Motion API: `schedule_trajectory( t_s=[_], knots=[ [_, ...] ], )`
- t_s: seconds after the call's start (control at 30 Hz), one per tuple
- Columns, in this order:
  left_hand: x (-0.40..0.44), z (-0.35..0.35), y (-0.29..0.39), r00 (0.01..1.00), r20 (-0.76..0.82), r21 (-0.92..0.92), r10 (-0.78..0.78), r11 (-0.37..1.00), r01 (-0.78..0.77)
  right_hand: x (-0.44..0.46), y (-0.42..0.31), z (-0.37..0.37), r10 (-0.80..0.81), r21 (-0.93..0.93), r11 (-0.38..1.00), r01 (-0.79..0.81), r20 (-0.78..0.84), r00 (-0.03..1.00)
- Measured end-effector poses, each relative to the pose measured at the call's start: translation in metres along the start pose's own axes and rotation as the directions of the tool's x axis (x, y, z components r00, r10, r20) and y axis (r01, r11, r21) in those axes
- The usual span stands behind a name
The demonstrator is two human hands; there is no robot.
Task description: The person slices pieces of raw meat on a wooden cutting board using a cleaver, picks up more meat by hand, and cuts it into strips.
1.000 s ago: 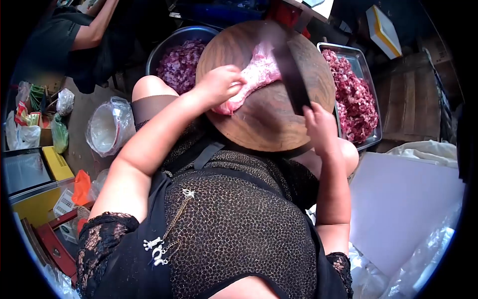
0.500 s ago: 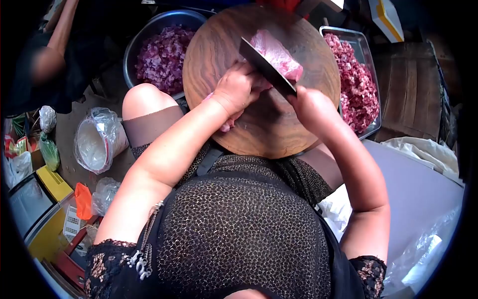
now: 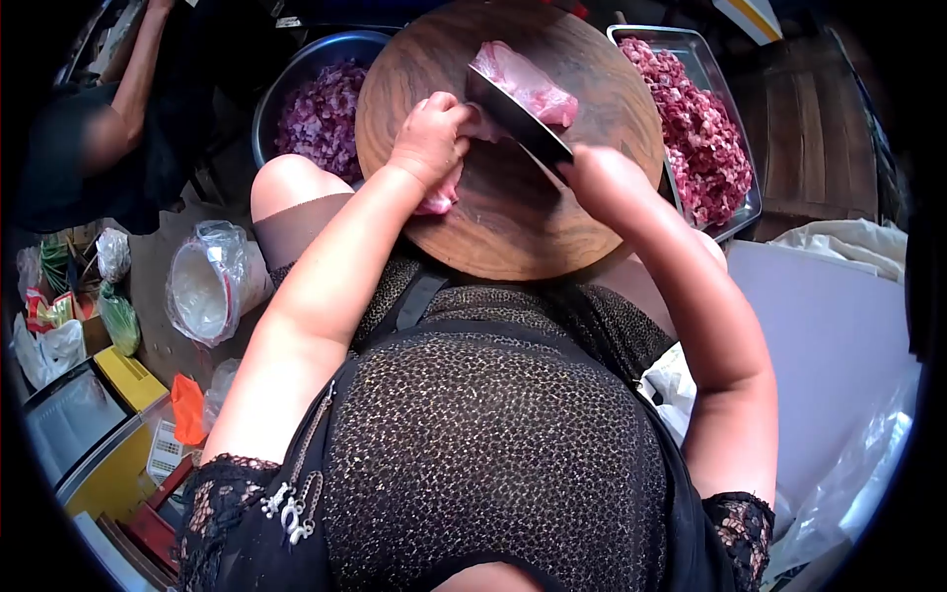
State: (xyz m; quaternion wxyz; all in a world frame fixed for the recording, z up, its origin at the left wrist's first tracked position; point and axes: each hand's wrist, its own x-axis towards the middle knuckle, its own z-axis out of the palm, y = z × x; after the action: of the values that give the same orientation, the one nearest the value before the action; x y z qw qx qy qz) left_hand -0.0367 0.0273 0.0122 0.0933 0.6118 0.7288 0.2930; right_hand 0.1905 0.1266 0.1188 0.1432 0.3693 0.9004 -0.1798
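Note:
A round wooden chopping board (image 3: 533, 237) rests at the knees. My right hand (image 3: 607, 183) is wrapped round the handle of a cleaver (image 3: 518, 120), whose dark blade slants up and left. Just beyond the blade lies a thick pink piece of meat (image 3: 528, 84). My left hand (image 3: 432, 138) is closed on the left part of the meat, left of the blade, with its fingertips near the cleaver. Below that hand, a further bit of meat (image 3: 441, 195) shows on the board. Whether the pieces are joined is hidden.
Chopped meat fills a metal bowl (image 3: 264, 118) at the left and a metal tray (image 3: 755, 202) at the right. A plastic-lined bucket (image 3: 202, 286) stands left of my knee. Another person's arm (image 3: 138, 79) shows at the upper left. A pale board (image 3: 799, 335) is at the right.
The cleaver has come down from upright to a slant across the meat. My left hand has taken hold of the meat, and the meat's far part has shifted and turned.

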Motion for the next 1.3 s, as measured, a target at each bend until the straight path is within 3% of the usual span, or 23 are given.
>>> schedule_trajectory(
  t_s=[0.1,0.17,0.37,0.47,0.53,0.6,0.67,0.7,0.73,0.8,0.87,0.9,0.93,1.0,1.03,1.07,1.1,1.17,1.27,1.3],
  knots=[
    [-0.005,-0.001,-0.002,0.997,-0.080,-0.019,-0.022,1.000,0.021,-0.035,0.020,0.018,0.059,-0.008,0.998,-0.060,-0.038,0.998],
    [-0.012,-0.009,0.004,0.999,-0.020,-0.037,-0.027,0.999,0.026,-0.042,0.031,0.027,0.078,-0.015,0.997,-0.079,-0.054,0.995],
    [-0.037,-0.018,0.009,0.999,0.007,-0.083,-0.054,0.995,0.054,-0.048,0.039,0.038,-0.023,0.147,0.987,0.064,-0.267,0.963],
    [-0.034,-0.016,0.008,1.000,-0.013,-0.067,-0.003,0.998,0.002,-0.037,0.006,0.019,-0.059,0.070,0.995,0.073,-0.192,0.980],
    [-0.032,-0.013,0.011,1.000,0.016,-0.077,-0.016,0.997,0.017,-0.012,-0.019,0.012,-0.039,0.014,0.999,0.040,-0.015,0.999],
    [-0.027,-0.015,0.022,0.999,0.045,-0.036,-0.005,0.999,0.006,0.024,-0.037,0.027,-0.092,0.044,0.994,0.099,-0.132,0.987],
    [-0.026,-0.032,0.051,0.886,0.363,-0.259,-0.288,0.882,0.393,0.054,-0.064,0.008,-0.065,0.089,0.994,0.065,-0.005,0.998],
    [-0.023,-0.042,0.072,0.631,0.631,-0.223,-0.451,0.673,0.705,0.083,-0.068,0.024,-0.081,-0.006,0.997,0.080,-0.042,0.996],
    [-0.028,-0.047,0.087,0.787,0.553,-0.206,-0.274,0.871,0.447,0.111,-0.073,0.041,-0.096,-0.102,0.991,0.088,-0.078,0.992],
    [-0.045,-0.023,0.069,0.961,0.272,-0.296,0.053,0.955,0.031,0.095,-0.075,0.028,-0.164,-0.048,0.986,0.160,-0.115,0.980],
    [-0.050,-0.031,0.062,0.965,0.259,-0.274,0.029,0.961,0.044,0.065,-0.061,0.025,-0.155,0.018,0.987,0.159,-0.117,0.981],
    [-0.044,-0.047,0.067,0.939,0.284,-0.389,-0.193,0.872,0.297,0.049,-0.048,0.023,-0.149,0.071,0.985,0.157,-0.112,0.983],
    [-0.040,-0.059,0.069,0.853,0.338,-0.484,-0.398,0.704,0.520,0.031,-0.033,0.020,-0.118,0.082,0.989,0.121,-0.049,0.992],
    [-0.017,-0.063,0.044,0.944,0.085,-0.720,-0.318,0.635,0.279,-0.005,0.004,0.016,-0.098,0.162,0.982,0.100,-0.018,0.995],
    [0.002,-0.077,0.055,0.948,0.036,-0.762,-0.315,0.605,0.230,-0.018,0.025,0.021,-0.065,0.169,0.983,0.075,-0.060,0.996],
    [0.026,-0.077,0.046,0.967,-0.027,-0.807,-0.252,0.577,0.128,-0.039,0.034,0.000,0.058,0.417,0.903,-0.099,0.110,0.992],
    [0.050,-0.090,0.061,0.973,0.060,-0.896,-0.224,0.418,0.151,-0.047,0.052,0.008,0.106,0.520,0.842,-0.144,0.102,0.989],
    [0.096,-0.100,0.091,0.995,-0.006,-0.931,-0.100,0.363,0.030,-0.067,0.067,0.011,0.204,0.674,0.723,-0.150,-0.001,0.979],
    [0.148,-0.099,0.125,0.995,0.083,-0.923,-0.051,0.372,0.096,-0.078,0.083,0.001,0.339,0.850,0.502,-0.159,-0.024,0.940],
    [0.166,-0.087,0.122,0.992,0.108,-0.889,-0.071,0.440,0.128,-0.073,0.095,0.009,0.338,0.928,0.352,-0.121,-0.005,0.941]
  ],
)
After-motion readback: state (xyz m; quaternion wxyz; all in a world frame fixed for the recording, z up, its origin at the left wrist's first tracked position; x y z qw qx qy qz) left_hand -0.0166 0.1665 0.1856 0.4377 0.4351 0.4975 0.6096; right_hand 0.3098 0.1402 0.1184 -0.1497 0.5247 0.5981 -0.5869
